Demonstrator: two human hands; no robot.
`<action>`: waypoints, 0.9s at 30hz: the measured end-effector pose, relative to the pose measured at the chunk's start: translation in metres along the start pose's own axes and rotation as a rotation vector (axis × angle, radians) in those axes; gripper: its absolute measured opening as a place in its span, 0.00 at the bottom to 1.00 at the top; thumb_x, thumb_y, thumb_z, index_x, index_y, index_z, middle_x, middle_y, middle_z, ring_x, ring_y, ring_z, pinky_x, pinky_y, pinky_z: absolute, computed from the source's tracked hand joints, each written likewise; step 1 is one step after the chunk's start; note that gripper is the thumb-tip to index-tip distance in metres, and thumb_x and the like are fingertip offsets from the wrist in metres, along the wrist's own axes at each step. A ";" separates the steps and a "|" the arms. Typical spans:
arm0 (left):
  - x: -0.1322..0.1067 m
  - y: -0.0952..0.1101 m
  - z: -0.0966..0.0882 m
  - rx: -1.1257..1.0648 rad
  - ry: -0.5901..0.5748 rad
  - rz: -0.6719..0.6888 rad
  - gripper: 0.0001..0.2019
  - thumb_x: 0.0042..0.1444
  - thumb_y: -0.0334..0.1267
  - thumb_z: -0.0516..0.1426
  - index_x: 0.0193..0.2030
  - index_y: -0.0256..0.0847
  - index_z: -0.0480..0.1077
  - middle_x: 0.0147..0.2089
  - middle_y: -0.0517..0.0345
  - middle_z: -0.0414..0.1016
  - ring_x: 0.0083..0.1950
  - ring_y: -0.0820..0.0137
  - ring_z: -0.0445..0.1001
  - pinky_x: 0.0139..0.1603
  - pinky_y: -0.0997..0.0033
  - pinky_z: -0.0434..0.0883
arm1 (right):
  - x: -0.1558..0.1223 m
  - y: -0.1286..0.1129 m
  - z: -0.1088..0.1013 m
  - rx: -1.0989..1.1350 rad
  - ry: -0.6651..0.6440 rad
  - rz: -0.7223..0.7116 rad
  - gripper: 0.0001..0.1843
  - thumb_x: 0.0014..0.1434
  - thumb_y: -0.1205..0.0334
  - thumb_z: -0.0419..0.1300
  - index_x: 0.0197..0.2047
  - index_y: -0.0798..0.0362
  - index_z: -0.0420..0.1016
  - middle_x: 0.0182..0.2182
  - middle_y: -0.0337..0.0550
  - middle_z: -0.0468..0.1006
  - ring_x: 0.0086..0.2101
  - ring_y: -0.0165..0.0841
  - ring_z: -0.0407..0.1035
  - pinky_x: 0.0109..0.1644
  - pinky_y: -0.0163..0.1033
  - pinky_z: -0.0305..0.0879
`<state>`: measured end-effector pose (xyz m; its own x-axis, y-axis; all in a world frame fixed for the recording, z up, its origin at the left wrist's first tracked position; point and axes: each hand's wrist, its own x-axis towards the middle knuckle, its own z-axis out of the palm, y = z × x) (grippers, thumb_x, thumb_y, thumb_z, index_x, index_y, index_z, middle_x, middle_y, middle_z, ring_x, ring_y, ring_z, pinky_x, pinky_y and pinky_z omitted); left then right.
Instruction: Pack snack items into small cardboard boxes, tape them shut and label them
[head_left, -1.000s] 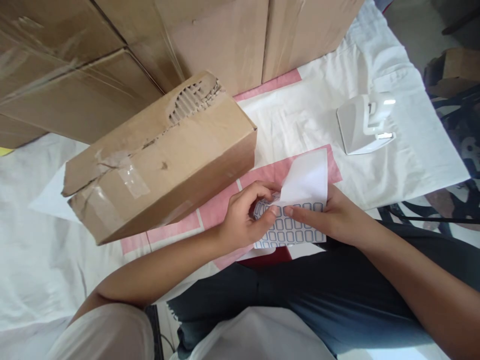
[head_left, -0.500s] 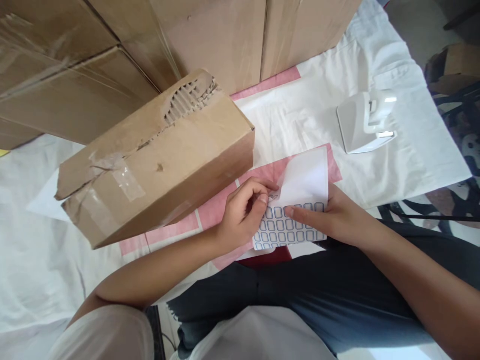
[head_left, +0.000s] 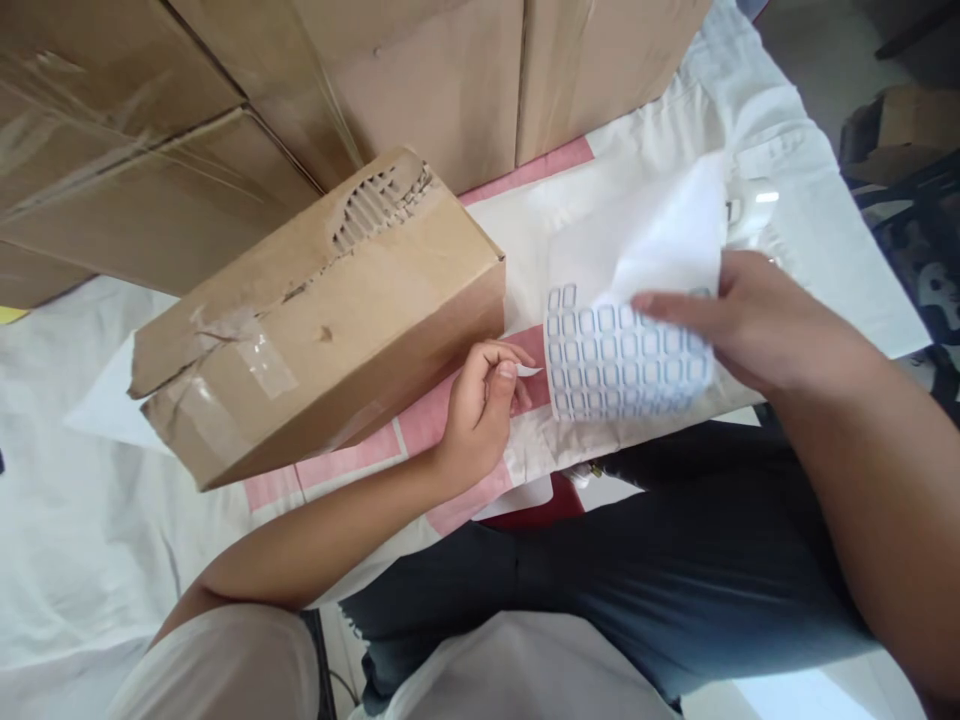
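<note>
Beside cardboard box (head_left: 315, 310), left hand (head_left: 480, 405) fingers pinching small sticker (head_left: 529, 371); right hand (head_left: 757, 320) grips label sheet (head_left: 626, 360).

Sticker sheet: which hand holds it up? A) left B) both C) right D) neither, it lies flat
C: the right hand alone pinches the sticker sheet and lifts it off the cloth, while the left hand is apart from it, pinching one small sticker in its fingertips.

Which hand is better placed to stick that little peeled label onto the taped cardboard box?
Left. The left hand pinches the small label right beside the cardboard box. The right hand is busy holding the sticker sheet, farther away.
</note>
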<state>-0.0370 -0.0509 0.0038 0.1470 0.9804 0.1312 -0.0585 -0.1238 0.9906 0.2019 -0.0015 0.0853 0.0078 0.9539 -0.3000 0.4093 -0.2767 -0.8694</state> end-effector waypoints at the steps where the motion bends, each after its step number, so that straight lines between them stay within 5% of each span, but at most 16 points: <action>1: 0.000 0.000 0.000 -0.023 -0.014 -0.020 0.11 0.73 0.47 0.51 0.42 0.44 0.68 0.45 0.58 0.74 0.33 0.76 0.71 0.34 0.70 0.70 | 0.005 -0.005 0.001 -0.036 0.125 -0.069 0.15 0.61 0.59 0.66 0.51 0.54 0.78 0.46 0.51 0.83 0.39 0.38 0.77 0.41 0.44 0.72; 3: -0.001 0.000 0.000 -0.039 -0.028 -0.044 0.12 0.72 0.47 0.51 0.43 0.44 0.69 0.46 0.58 0.74 0.32 0.76 0.70 0.33 0.71 0.69 | 0.008 -0.015 0.007 -0.155 0.360 -0.278 0.16 0.61 0.64 0.64 0.53 0.55 0.75 0.49 0.52 0.80 0.39 0.35 0.75 0.43 0.43 0.70; 5: -0.002 -0.002 -0.001 -0.032 -0.022 -0.038 0.12 0.72 0.48 0.52 0.43 0.44 0.70 0.45 0.57 0.73 0.34 0.75 0.70 0.36 0.70 0.70 | -0.001 -0.025 0.020 -0.299 0.445 -0.502 0.15 0.60 0.66 0.64 0.51 0.56 0.75 0.49 0.54 0.78 0.41 0.36 0.73 0.46 0.43 0.69; 9: -0.003 -0.003 -0.002 -0.037 -0.006 -0.029 0.13 0.72 0.49 0.52 0.43 0.44 0.69 0.41 0.58 0.72 0.34 0.73 0.68 0.35 0.70 0.68 | -0.030 -0.032 0.046 -0.440 0.016 -0.729 0.02 0.60 0.67 0.62 0.37 0.51 0.77 0.38 0.46 0.79 0.39 0.38 0.73 0.44 0.43 0.68; 12: -0.002 -0.005 -0.001 -0.045 -0.027 -0.038 0.12 0.71 0.49 0.53 0.42 0.43 0.68 0.40 0.59 0.71 0.33 0.74 0.69 0.33 0.70 0.69 | -0.033 -0.030 0.040 -0.437 -0.157 -0.694 0.11 0.62 0.70 0.56 0.30 0.51 0.74 0.29 0.41 0.78 0.30 0.33 0.70 0.37 0.41 0.64; 17: -0.002 -0.002 -0.002 0.093 -0.079 0.096 0.08 0.72 0.44 0.52 0.44 0.44 0.67 0.44 0.56 0.73 0.38 0.72 0.73 0.35 0.70 0.71 | -0.009 -0.032 -0.018 -0.469 0.456 -0.496 0.08 0.61 0.66 0.59 0.29 0.49 0.74 0.28 0.43 0.77 0.32 0.34 0.71 0.40 0.43 0.64; 20: 0.001 0.025 -0.014 0.411 -0.170 0.453 0.01 0.68 0.37 0.56 0.44 0.45 0.69 0.42 0.56 0.76 0.44 0.67 0.76 0.41 0.64 0.74 | 0.002 -0.032 -0.019 -0.458 0.453 -0.439 0.07 0.62 0.64 0.59 0.33 0.51 0.77 0.31 0.46 0.80 0.33 0.38 0.74 0.42 0.46 0.66; 23: 0.010 0.071 -0.035 0.875 -0.203 0.786 0.10 0.58 0.36 0.64 0.45 0.50 0.73 0.43 0.58 0.80 0.43 0.62 0.78 0.45 0.56 0.74 | 0.009 -0.028 0.013 -0.453 0.282 -0.483 0.07 0.62 0.67 0.59 0.39 0.54 0.80 0.38 0.47 0.83 0.34 0.38 0.75 0.42 0.44 0.67; 24: 0.014 0.088 -0.044 1.041 -0.124 0.788 0.16 0.55 0.37 0.67 0.50 0.53 0.74 0.48 0.57 0.81 0.47 0.57 0.79 0.51 0.49 0.73 | 0.010 -0.026 0.026 -0.483 0.227 -0.497 0.09 0.62 0.68 0.58 0.42 0.55 0.80 0.40 0.48 0.83 0.35 0.39 0.75 0.41 0.44 0.66; 26: 0.024 0.114 -0.064 1.328 0.097 0.582 0.33 0.50 0.45 0.71 0.64 0.53 0.70 0.65 0.51 0.74 0.66 0.41 0.70 0.67 0.32 0.62 | 0.012 -0.024 0.046 -0.548 0.142 -0.505 0.11 0.63 0.69 0.57 0.45 0.55 0.79 0.43 0.48 0.82 0.37 0.39 0.75 0.40 0.43 0.64; 27: 0.030 0.124 -0.075 1.404 0.100 0.489 0.39 0.49 0.50 0.71 0.68 0.52 0.67 0.71 0.49 0.68 0.71 0.35 0.63 0.70 0.26 0.56 | 0.012 -0.023 0.053 -0.565 0.115 -0.499 0.11 0.64 0.69 0.56 0.46 0.54 0.79 0.44 0.49 0.81 0.38 0.40 0.74 0.39 0.42 0.63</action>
<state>-0.1139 -0.0257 0.1271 0.3244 0.7981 0.5077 0.9028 -0.4215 0.0858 0.1447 0.0104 0.0809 -0.2180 0.9650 0.1458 0.7939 0.2623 -0.5486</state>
